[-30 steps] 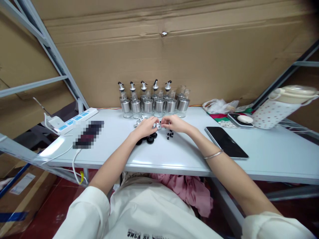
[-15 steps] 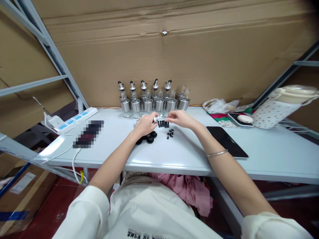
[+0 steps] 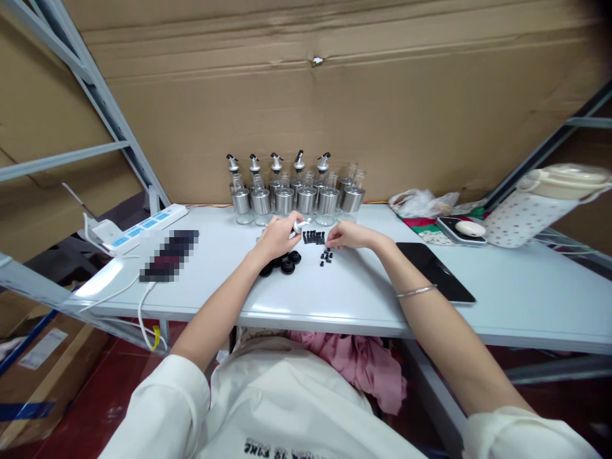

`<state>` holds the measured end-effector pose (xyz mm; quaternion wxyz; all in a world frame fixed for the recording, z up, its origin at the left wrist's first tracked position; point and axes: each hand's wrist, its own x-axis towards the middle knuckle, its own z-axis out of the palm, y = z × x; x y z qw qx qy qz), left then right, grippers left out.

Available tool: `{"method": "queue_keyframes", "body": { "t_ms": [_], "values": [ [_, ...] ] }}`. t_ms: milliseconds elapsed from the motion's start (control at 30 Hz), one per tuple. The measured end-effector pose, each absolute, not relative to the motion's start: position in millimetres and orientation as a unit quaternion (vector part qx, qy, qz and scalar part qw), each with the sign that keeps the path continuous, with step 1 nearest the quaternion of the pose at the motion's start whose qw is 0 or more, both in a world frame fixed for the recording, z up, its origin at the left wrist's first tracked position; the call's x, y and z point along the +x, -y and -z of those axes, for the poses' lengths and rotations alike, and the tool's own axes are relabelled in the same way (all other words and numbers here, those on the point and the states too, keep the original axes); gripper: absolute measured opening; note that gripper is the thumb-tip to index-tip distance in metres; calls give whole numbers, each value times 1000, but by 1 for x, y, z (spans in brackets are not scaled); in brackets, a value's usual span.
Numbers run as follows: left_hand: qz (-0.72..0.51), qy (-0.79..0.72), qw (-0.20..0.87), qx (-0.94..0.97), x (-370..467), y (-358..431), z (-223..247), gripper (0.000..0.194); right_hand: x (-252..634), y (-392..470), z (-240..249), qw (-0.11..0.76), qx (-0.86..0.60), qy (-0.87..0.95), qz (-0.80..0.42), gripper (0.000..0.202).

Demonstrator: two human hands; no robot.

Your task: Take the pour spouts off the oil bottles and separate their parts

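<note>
A silver-white pourer spout (image 3: 301, 225) is gripped between the fingers of my left hand (image 3: 281, 236), above the table's middle. My right hand (image 3: 347, 236) is closed in a pinch at the small black caps (image 3: 326, 257); whatever its fingertips hold is too small to make out. Between the hands stand several black stoppers (image 3: 313, 237) in a tight group. Round black rings (image 3: 287, 265) lie below my left hand, partly covered by it. Behind are two rows of steel-and-glass bottles (image 3: 284, 201); several at the back carry spouts (image 3: 276, 162).
On the left are a power strip (image 3: 148, 226) and a blurred dark object (image 3: 171, 256) with a white cable. A black tablet (image 3: 436, 273) lies right of my right forearm. Farther right are a small white device (image 3: 470, 229), a plastic bag (image 3: 423, 204) and a dotted jug (image 3: 530, 210).
My right hand has moved from the black stoppers slightly right and down to the small black caps. The left hand stays in place, with the spout tilted a little differently.
</note>
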<state>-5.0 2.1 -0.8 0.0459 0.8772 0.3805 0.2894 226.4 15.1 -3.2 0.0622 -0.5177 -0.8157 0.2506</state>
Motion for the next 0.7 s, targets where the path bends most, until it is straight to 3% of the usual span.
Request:
{"method": "queue_keyframes", "body": {
  "t_ms": [133, 567, 700],
  "values": [
    [-298, -394, 28, 869, -5, -2, 0, 18, 227, -18, 7, 56, -515, 823, -234, 27],
    [-294, -393, 26, 871, -6, -3, 0, 15, 226, -21, 12, 83, -562, 800, -196, 15],
    [-290, -389, 29, 874, -6, -3, 2, 14, 228, -21, 8, 114, -570, 789, -197, 20]
  ]
}}
